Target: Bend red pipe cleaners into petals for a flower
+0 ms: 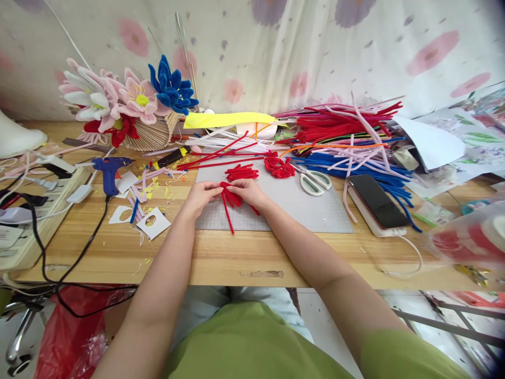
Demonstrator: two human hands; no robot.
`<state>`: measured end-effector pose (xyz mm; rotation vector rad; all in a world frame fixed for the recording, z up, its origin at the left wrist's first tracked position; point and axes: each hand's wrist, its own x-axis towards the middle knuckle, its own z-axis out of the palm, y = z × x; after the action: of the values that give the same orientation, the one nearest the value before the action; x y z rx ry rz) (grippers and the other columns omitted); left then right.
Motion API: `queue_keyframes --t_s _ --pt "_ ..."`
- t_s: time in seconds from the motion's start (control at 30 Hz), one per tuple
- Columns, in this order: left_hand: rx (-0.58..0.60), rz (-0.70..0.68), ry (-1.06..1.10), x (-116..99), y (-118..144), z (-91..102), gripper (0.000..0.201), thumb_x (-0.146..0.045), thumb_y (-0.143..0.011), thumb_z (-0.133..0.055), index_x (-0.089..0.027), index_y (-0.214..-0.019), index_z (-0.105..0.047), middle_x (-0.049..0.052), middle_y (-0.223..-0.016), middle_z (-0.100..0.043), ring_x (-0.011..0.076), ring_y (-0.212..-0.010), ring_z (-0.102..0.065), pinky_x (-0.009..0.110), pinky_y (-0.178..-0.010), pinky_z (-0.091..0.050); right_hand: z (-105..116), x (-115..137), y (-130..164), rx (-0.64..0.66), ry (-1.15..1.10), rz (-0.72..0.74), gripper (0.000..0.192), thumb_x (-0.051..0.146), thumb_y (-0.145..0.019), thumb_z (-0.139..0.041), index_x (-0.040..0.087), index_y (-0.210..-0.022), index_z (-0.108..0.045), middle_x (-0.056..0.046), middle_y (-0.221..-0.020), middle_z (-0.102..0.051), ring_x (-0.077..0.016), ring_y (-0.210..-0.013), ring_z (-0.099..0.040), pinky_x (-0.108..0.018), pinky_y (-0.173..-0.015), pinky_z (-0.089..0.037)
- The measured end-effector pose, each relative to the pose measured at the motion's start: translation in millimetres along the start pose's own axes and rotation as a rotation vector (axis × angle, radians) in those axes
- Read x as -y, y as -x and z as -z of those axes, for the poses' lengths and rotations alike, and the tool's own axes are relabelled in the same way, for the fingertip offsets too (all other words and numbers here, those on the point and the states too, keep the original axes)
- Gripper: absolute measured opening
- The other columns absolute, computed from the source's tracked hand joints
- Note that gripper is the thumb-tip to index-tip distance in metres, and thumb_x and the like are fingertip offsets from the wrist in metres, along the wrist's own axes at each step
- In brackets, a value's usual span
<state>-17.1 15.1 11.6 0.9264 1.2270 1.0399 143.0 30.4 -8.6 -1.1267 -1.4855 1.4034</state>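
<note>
Over the grey cutting mat (300, 218), my left hand (203, 197) and my right hand (250, 192) meet with bent fingers around a red pipe cleaner (228, 213). One end of it hangs down toward the mat's front edge. More red pipe cleaner pieces (234, 199) lie between and under the hands, partly hidden by the fingers. Just beyond is a small pile of cut red pieces (241, 171). To its right rests a cluster of bent red loops (278, 166), and beside that white-handled scissors (313, 182).
Left are a blue glue gun (111, 171), a power strip (35, 221) and white card scraps (153, 223). Fuzzy flowers (138, 100) stand behind. Bundles of red (339, 123) and blue pipe cleaners (343, 164) lie back right, near a phone (377, 201) and a plastic cup (469, 237).
</note>
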Motion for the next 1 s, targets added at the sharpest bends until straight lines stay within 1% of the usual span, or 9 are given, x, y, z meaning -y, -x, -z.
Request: queue_keyframes --t_s 0.13,0.23,0.33,0.47,0.53,0.7,0.8,0.9,1.0 --pt "-0.026 -0.011 0.001 0 -1 -0.7 0.023 -0.019 -0.048 -0.082 -0.013 -0.064 -0.067 0.001 -0.062 -0.062 0.0082 -0.053 -0.054 0.021 -0.053 -0.044 -3 2 1 0.03 -0.061 -0.007 0.016 0.031 -0.074 -0.059 0.015 -0.072 -0.06 0.002 -0.062 -0.061 -0.0084 -0.055 -0.051 -0.021 -0.056 -0.041" --pt "-0.061 -0.014 0.073 2 -1 -5.1 0.021 -0.016 -0.049 -0.081 -0.013 -0.061 -0.064 0.0 -0.061 -0.061 0.0073 -0.054 -0.054 0.021 -0.055 -0.045 -7 1 -1 0.054 -0.089 -0.06 0.018 0.034 -0.077 -0.056 0.017 -0.073 -0.055 0.001 -0.062 -0.061 -0.01 -0.053 -0.053 -0.023 -0.054 -0.042" --pt "-0.097 -0.019 0.148 3 -1 -10.3 0.021 -0.015 -0.052 -0.08 -0.013 -0.062 -0.062 0.0 -0.063 -0.062 0.0077 -0.059 -0.057 0.023 -0.062 -0.049 -9 -1 -3 -0.022 0.098 0.009 0.019 0.033 -0.078 -0.054 0.016 -0.07 -0.054 0.002 -0.061 -0.058 -0.0094 -0.054 -0.049 -0.023 -0.055 -0.039" --pt "-0.065 -0.016 0.152 3 0 -13.9 0.025 -0.021 -0.052 -0.08 -0.012 -0.066 -0.062 0.0 -0.063 -0.062 0.0083 -0.058 -0.057 0.025 -0.061 -0.05 -9 -2 -1 -0.094 0.308 0.092 0.021 0.033 -0.08 -0.052 0.015 -0.069 -0.055 0.003 -0.061 -0.054 -0.0085 -0.056 -0.045 -0.022 -0.056 -0.035" --pt "-0.102 -0.039 0.106 4 -2 -14.9 0.026 -0.022 -0.051 -0.081 -0.012 -0.064 -0.061 -0.001 -0.058 -0.06 0.0076 -0.052 -0.054 0.023 -0.054 -0.047 -7 1 2 -0.038 0.253 0.068 0.023 0.033 -0.081 -0.051 0.014 -0.068 -0.054 0.004 -0.058 -0.052 -0.0075 -0.054 -0.042 -0.021 -0.055 -0.033" --pt "-0.22 -0.173 0.045 6 -5 -18.8 0.022 -0.019 -0.053 -0.078 -0.012 -0.058 -0.058 -0.003 -0.05 -0.056 0.0042 -0.041 -0.044 0.018 -0.043 -0.033 -1 8 6 0.288 -0.053 -0.053 0.021 0.032 -0.076 -0.061 0.012 -0.073 -0.058 0.004 -0.058 -0.055 -0.0066 -0.053 -0.046 -0.021 -0.054 -0.038" --pt "-0.232 -0.18 0.124 6 -6 -20.3 0.022 -0.016 -0.054 -0.076 -0.013 -0.054 -0.055 -0.005 -0.046 -0.053 0.0033 -0.039 -0.041 0.018 -0.043 -0.032 -2 10 6 0.265 -0.081 -0.076 0.01 0.021 -0.073 -0.063 0.011 -0.075 -0.06 0.003 -0.06 -0.06 -0.0068 -0.053 -0.051 -0.02 -0.055 -0.041" --pt "-0.231 -0.07 0.251 4 -7 -18.6 0.025 -0.016 -0.054 -0.076 -0.014 -0.054 -0.051 -0.004 -0.05 -0.056 0.0054 -0.041 -0.046 0.019 -0.044 -0.034 -8 10 5 0.223 -0.082 -0.029 0.007 0.016 -0.075 -0.06 0.012 -0.069 -0.058 0.003 -0.058 -0.061 -0.0066 -0.051 -0.052 -0.02 -0.054 -0.042" --pt "-0.152 -0.033 0.296 4 -9 -14.9 0.022 -0.02 -0.055 -0.077 -0.014 -0.058 -0.055 -0.002 -0.056 -0.061 0.0076 -0.047 -0.053 0.02 -0.046 -0.039 -12 8 5 0.207 -0.146 -0.044 0.007 0.016 -0.076 -0.06 0.012 -0.071 -0.058 0.002 -0.058 -0.062 -0.0077 -0.052 -0.055 -0.021 -0.054 -0.045"
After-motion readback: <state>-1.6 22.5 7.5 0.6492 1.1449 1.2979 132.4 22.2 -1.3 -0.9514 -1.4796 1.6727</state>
